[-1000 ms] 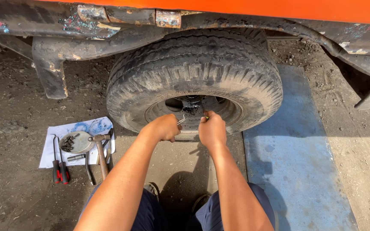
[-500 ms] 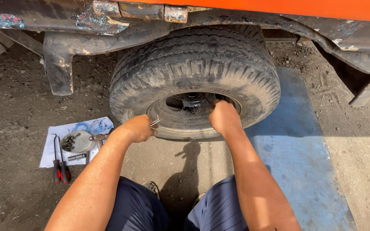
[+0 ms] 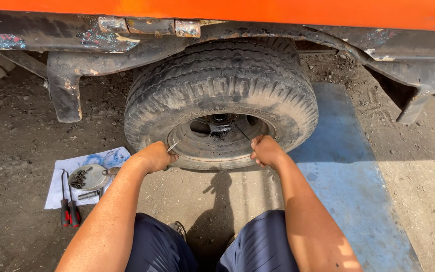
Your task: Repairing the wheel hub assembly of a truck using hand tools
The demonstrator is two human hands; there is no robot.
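Looking down at dirty brown ground (image 3: 16,151) outdoors, with small stones and dust all over. Up top, an orange truck body (image 3: 278,12) over a rusty dark frame (image 3: 127,45). At 3 o'clock, a flat blue mat (image 3: 348,171) on the ground, partly in shadow.

Right in the middle, a big black tire (image 3: 222,85) with a grey metal rim (image 3: 207,151). Left hand (image 3: 154,157) at 8 o'clock of the rim, curled shut, pinching a thin silver wire (image 3: 172,146) that sticks up toward 1 o'clock. Right hand (image 3: 266,151) at 4 o'clock of the rim, fingers curled tight against the rim edge, touching it. Cannot tell what sits inside that fist. Both hands well apart, one at each side of the wheel's low half.

Off at 9 o'clock, a white paper sheet (image 3: 112,157) on the ground, with a round metal dish (image 3: 89,177) of small bolts on it. Just beside the dish, two red-handled tools (image 3: 70,211).

Down low, dark blue trousers (image 3: 258,247) on bent knees.
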